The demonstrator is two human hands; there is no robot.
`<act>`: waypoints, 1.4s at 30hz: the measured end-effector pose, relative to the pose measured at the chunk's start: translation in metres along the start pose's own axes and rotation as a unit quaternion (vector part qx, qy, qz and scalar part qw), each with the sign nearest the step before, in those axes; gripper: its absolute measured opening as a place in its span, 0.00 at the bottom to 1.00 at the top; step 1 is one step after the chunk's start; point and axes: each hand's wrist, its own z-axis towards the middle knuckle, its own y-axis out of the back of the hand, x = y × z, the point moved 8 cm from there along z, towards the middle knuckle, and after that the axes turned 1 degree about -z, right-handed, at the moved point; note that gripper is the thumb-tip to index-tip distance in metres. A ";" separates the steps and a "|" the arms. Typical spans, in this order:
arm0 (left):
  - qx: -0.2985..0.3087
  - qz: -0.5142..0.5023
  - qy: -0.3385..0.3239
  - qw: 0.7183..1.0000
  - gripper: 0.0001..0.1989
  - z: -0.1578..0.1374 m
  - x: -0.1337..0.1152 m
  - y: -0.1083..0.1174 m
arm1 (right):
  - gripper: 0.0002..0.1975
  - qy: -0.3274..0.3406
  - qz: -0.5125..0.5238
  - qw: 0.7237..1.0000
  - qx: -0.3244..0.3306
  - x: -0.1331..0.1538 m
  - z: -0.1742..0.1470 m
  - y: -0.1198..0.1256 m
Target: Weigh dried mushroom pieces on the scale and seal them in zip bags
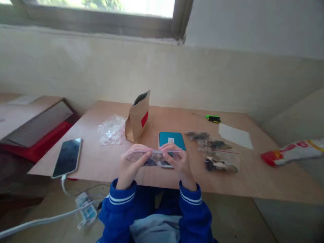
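Observation:
Both hands pinch the top edge of a clear zip bag [157,158] with a pinkish seal strip and dark and pale pieces inside. My left hand [133,162] grips its left end, thumb in front. At the other end, my right hand [178,162] closes on the strip in the same way. Behind the bag lies a teal flat device [172,139] with a white label, partly covered by my hands. Just beyond my left hand stands an open brown paper bag [138,118] with a red patch. Several filled zip bags [220,162] lie right of my right hand.
Crumpled clear plastic bags [111,130] lie left of the paper bag. A phone [68,157] with a white cable [64,185] is at the table's left edge. Toward the right are green and yellow-black tools [213,118], a white paper sheet [235,135] and a red-and-white package [291,152].

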 end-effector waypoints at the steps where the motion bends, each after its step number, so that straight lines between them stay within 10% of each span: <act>1: -0.002 0.003 0.003 1.000 0.02 0.000 0.001 0.000 | 0.02 0.001 -0.002 1.000 -0.005 0.000 0.000 0.000; 20: -0.046 0.097 -0.118 0.987 0.04 -0.004 -0.023 -0.004 | 0.13 0.037 -0.158 0.982 -0.096 0.016 -0.002 0.019; 31: 0.015 0.152 -0.199 0.968 0.05 -0.006 -0.045 -0.017 | 0.05 0.192 -0.375 0.905 -0.069 0.074 -0.008 -0.008; 42: -0.034 0.029 -0.045 0.998 0.06 -0.007 -0.016 -0.014 | 0.06 0.150 -0.421 0.891 -0.076 0.065 -0.008 -0.002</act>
